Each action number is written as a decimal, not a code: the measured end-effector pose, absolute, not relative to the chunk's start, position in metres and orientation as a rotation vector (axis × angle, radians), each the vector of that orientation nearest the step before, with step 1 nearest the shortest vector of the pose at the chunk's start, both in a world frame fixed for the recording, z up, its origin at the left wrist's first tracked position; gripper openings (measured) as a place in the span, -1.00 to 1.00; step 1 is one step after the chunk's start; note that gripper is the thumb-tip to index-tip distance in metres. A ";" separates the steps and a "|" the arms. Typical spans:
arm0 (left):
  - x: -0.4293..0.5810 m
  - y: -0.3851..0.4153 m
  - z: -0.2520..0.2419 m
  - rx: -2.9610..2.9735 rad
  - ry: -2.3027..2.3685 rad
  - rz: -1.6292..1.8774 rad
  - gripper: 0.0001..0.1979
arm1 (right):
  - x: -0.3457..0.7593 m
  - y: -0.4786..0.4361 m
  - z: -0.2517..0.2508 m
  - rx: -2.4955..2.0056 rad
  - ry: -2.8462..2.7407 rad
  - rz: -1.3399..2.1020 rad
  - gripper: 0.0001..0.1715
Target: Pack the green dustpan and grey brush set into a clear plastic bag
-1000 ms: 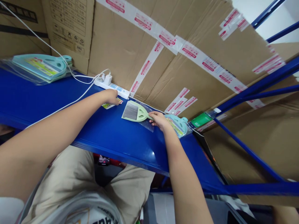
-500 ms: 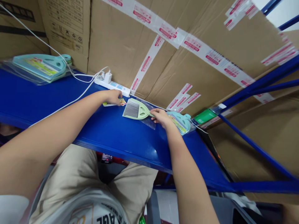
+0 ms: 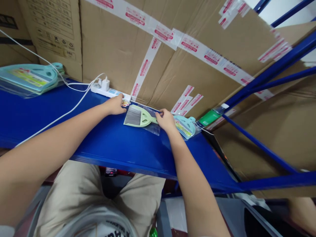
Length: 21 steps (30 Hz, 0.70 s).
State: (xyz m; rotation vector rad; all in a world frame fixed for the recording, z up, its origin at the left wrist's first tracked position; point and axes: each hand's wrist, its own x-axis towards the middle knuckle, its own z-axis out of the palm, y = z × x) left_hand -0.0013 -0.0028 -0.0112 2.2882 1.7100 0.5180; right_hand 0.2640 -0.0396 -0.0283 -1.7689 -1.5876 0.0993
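Note:
A light green dustpan (image 3: 146, 118) with a grey-bristled brush (image 3: 134, 116) set in it lies on the blue shelf (image 3: 111, 144), partly over a clear plastic bag (image 3: 154, 129). Above the end of its handle is my right hand (image 3: 167, 120), thumb and forefinger apart; the other fingers are hidden. My left hand (image 3: 115, 105) is closed around a small printed card (image 3: 125, 103), mostly covered by the fingers, just left of the brush. Right of my right hand lies a bagged light blue dustpan (image 3: 185, 126) with a printed label.
A white power strip (image 3: 111, 93) with plugged-in chargers runs along the back, its white cable (image 3: 61, 117) crossing the shelf. More bagged dustpans (image 3: 29, 79) lie at the left. A green-labelled bottle (image 3: 211, 117) lies at the right. Big cardboard boxes (image 3: 111, 49) stand behind.
My right hand has loosened from the dustpan's handle and shifted slightly toward the back. My left hand now covers more of the card. The whole view has shifted a little.

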 end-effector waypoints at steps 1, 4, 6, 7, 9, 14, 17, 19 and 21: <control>0.001 -0.005 -0.011 2.328 1.682 0.604 -0.25 | 0.262 -0.040 -0.028 -1.683 -1.594 0.108 -0.88; 0.013 -0.020 -0.007 2.493 1.510 0.801 -0.36 | 0.249 -0.045 -0.026 -1.407 -1.621 0.346 -0.75; 0.025 -0.032 -0.005 2.588 1.406 0.824 -0.35 | 0.237 -0.049 -0.025 -1.253 -1.623 0.590 -0.65; 0.031 -0.037 -0.005 2.627 1.373 0.806 -0.34 | 0.231 -0.050 -0.025 -1.198 -1.610 0.706 -0.60; 0.040 -0.045 -0.006 2.698 1.317 0.757 -0.32 | 0.222 -0.052 -0.026 -1.128 -1.570 0.902 -0.52; 0.047 -0.050 -0.009 2.803 1.277 0.710 -0.30 | 0.218 -0.052 -0.028 -1.105 -1.455 1.126 -0.45; 0.042 -0.048 -0.008 2.762 1.365 0.685 -0.33 | 0.224 -0.050 -0.026 -1.129 -1.359 1.144 -0.45; 0.039 -0.046 -0.006 2.716 1.428 0.659 -0.36 | 0.227 -0.048 -0.025 -1.128 -1.300 1.129 -0.46; 0.036 -0.044 -0.005 2.680 1.462 0.642 -0.41 | 0.230 -0.048 -0.024 -1.125 -1.263 1.094 -0.44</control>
